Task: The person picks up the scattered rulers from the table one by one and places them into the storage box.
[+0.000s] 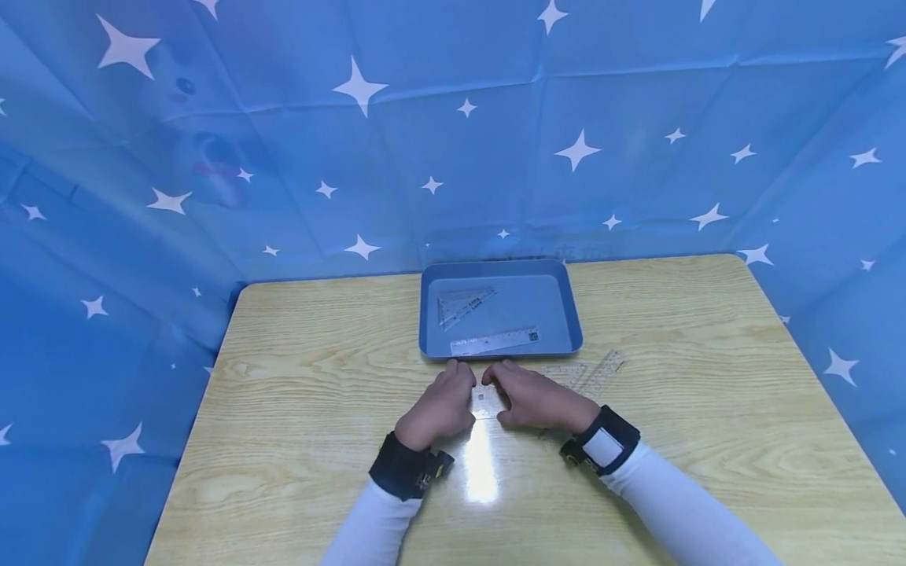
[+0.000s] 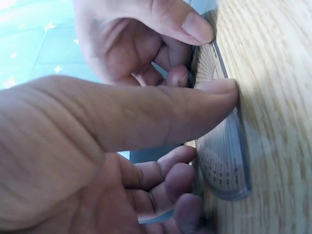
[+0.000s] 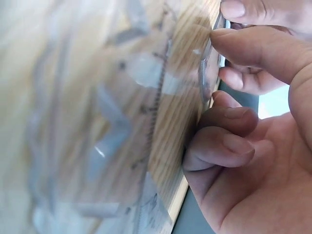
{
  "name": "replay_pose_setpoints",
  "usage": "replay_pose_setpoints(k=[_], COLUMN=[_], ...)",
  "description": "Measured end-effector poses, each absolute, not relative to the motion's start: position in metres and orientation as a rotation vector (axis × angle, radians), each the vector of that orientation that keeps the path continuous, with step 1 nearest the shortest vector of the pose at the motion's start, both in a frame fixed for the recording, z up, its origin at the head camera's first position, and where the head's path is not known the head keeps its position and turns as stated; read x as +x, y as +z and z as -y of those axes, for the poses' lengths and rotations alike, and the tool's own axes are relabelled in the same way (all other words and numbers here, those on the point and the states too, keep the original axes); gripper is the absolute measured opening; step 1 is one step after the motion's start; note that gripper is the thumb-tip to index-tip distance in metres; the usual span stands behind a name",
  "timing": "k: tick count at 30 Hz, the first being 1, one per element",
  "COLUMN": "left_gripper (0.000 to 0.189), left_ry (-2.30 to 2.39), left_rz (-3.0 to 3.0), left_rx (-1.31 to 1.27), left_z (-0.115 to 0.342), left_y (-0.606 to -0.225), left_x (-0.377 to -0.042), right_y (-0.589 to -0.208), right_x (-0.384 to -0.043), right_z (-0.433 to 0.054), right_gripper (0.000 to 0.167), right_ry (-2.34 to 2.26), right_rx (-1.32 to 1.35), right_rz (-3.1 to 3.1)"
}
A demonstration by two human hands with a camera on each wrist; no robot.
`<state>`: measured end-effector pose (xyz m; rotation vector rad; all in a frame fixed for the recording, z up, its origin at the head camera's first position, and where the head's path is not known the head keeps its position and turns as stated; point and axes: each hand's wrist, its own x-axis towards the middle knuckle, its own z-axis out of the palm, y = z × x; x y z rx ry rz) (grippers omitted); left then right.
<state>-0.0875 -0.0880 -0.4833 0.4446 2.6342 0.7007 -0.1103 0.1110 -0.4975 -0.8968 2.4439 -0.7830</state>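
Observation:
A clear protractor [image 1: 485,402] lies at the table in front of the tray, between both hands. My left hand [image 1: 440,405] pinches its left part, and my right hand [image 1: 534,395] pinches the other end. In the left wrist view the left thumb presses on the straight edge of the protractor [image 2: 222,163], with the other fingers curled at its rounded side. Seen from the right wrist, the right thumb and fingers meet the protractor [image 3: 207,73] at its near end, partly covering it.
Just beyond the hands stands a blue tray [image 1: 501,354], holding a clear set square [image 1: 460,305] and a clear ruler [image 1: 495,340]. Right of the hands, another clear ruler [image 1: 603,373] and a clear drawing template [image 1: 564,373] lie on the wooden table [image 1: 304,393]. A starred blue cloth [image 1: 453,157] hangs behind.

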Motion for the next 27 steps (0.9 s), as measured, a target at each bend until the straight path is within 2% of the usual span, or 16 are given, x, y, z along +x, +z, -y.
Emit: replay_pose_setpoints(k=[5, 13, 27], left_gripper=[0.059, 0.043, 0.048], left_ry=[0.66, 0.646, 0.727], left_rz=[-2.674, -2.672, -2.628], left_rx=[0.358, 0.364, 0.451], left_z=[0.0852, 0.0837, 0.0905], left_y=[-0.4826, -0.4837, -0.4856], left_x=[-0.0849, -0.0874, -0.09], right_y=[-0.4988, -0.5008, -0.501], right_x=[-0.11, -0.112, -0.1133], right_z=[-0.111, -0.1121, -0.1097], right_gripper=[0.054, 0.056, 0.057], right_ry=[-0.793, -0.818, -0.734], right_rx=[-0.885, -0.827, -0.875], right_rz=[-2.436, -2.414, -2.462])
